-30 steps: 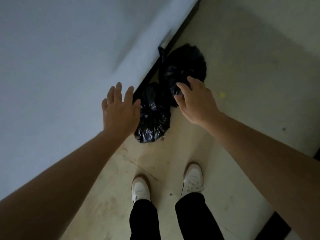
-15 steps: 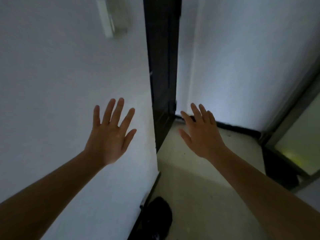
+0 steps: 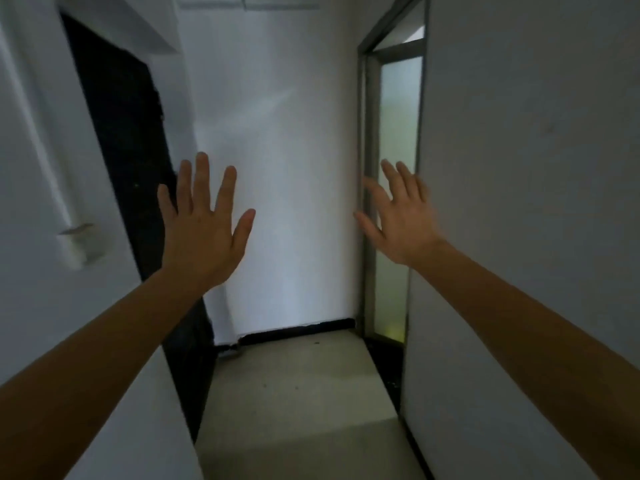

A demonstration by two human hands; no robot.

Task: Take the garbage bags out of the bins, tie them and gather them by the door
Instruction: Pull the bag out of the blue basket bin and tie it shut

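- Now that our view has lifted off the floor, our left hand [image 3: 204,233] and right hand [image 3: 401,223] hang mid-frame, spread and empty.
- The garbage bags have dropped out of sight below.
- Further back, left of frame, stands the dark door [image 3: 128,161]; gathering looks done.

The view has lifted off the floor, so the two black garbage bags seen a second ago by the dark door [image 3: 128,188] are gone from sight. The left hand [image 3: 204,233] and right hand [image 3: 403,221] have risen from the bags and now hang spread and empty, right of the door. A frosted glass panel [image 3: 398,188] has come into view.
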